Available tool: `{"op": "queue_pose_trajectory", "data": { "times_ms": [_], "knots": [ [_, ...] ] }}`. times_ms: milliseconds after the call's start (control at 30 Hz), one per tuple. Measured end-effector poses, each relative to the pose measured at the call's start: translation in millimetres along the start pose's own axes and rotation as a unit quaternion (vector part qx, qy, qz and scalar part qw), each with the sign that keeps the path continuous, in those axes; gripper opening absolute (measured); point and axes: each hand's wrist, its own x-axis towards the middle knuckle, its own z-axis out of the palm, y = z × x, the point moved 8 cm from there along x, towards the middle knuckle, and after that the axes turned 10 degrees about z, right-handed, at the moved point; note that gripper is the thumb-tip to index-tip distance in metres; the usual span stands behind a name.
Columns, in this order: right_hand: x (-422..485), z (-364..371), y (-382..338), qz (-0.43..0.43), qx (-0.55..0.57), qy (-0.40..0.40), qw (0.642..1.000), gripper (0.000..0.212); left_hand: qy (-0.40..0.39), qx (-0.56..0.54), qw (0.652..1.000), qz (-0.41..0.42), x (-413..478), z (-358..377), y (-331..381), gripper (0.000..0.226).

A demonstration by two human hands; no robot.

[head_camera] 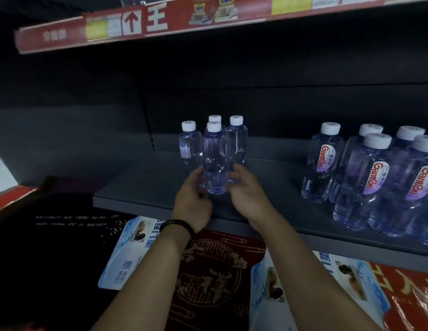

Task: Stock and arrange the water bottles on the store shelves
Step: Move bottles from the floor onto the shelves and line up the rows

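Several small clear water bottles with white caps stand in a tight cluster on the dark grey shelf [141, 187]. The front bottle [215, 158] stands upright between my hands. My left hand [192, 199] touches its lower left side and my right hand [248, 194] cups its lower right side, near the bottle [236, 144] behind. Another bottle [189, 146] is at the left of the cluster. A group of larger labelled bottles [365, 177] stands at the right of the same shelf.
A red price strip [160, 22] edges the shelf above. Below the shelf lie blue-white cartons [127, 254], a red patterned box [208, 278] and a dark box [52, 235]. Bare shelf lies between the two bottle groups.
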Motion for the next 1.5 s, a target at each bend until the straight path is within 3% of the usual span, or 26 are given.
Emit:
{"op": "queue_pose_trajectory", "data": {
  "times_ms": [300,467,667,833,933,1500],
  "knots": [
    [-49,-13,-18,-0.066,-0.175,-0.055,0.981,0.041,-0.043,-0.026,0.999,0.003,6,3,8,0.041],
    [-76,-29,-16,-0.119,-0.342,-0.043,0.931,0.053,-0.117,-0.032,0.992,0.021,6,24,22,0.034],
    [-97,-68,0,-0.106,-0.458,0.003,0.883,0.066,-0.157,-0.052,0.986,0.028,-3,63,51,0.029],
    [-113,-97,7,-0.072,-0.457,0.004,0.887,0.067,-0.188,-0.050,0.980,0.045,-10,101,75,0.032],
    [-120,-113,10,-0.061,-0.463,0.015,0.884,0.070,-0.202,-0.069,0.976,0.041,-13,118,88,0.019],
    [-137,-144,19,-0.013,-0.440,0.040,0.897,0.067,-0.200,-0.120,0.972,0.030,-16,157,113,0.030]
  ]
}}
